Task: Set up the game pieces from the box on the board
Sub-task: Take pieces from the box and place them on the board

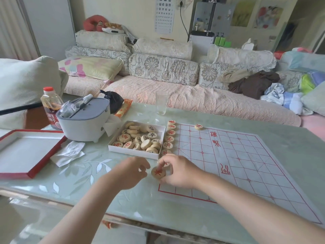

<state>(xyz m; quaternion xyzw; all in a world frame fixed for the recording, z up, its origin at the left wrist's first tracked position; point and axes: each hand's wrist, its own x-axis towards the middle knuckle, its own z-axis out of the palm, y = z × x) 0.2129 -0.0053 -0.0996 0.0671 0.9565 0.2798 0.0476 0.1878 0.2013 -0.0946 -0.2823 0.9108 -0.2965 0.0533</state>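
On the pale green glass-topped bench (pixel 263 120) lies a white paper board (pixel 237 164) printed with a red grid and red characters, its left edge running from far to near. Along that left edge stands a column of round wooden pieces with red characters (pixel 169 138), six of them plain to see, and one more red-marked piece (pixel 198 126) sits alone at the far edge of the board. Just left of the column is the open white box (pixel 133 152), holding a loose heap of wooden discs (pixel 139 138), some marked red, some black, some lying blank side up. Near the board's near-left corner, the right hand (pixel 179 171) has its grip closed on a red-marked disc (pixel 158 172), thumb and fingertips pinching its rim, the face tilted toward the camera; another piece seems to lie under the fingers, though it is mostly hidden. The left hand (pixel 130 171) is just beside that disc, fingers loosely curled and holding nothing visible. Further left on the bench are the box's red-edged lid (pixel 29 173) lying upside down, crumpled tissues (pixel 68 153), a grey-and-white appliance (pixel 84 120) and a red-capped bottle (pixel 50 106). An empty glass (pixel 162 103) stands at the far edge.
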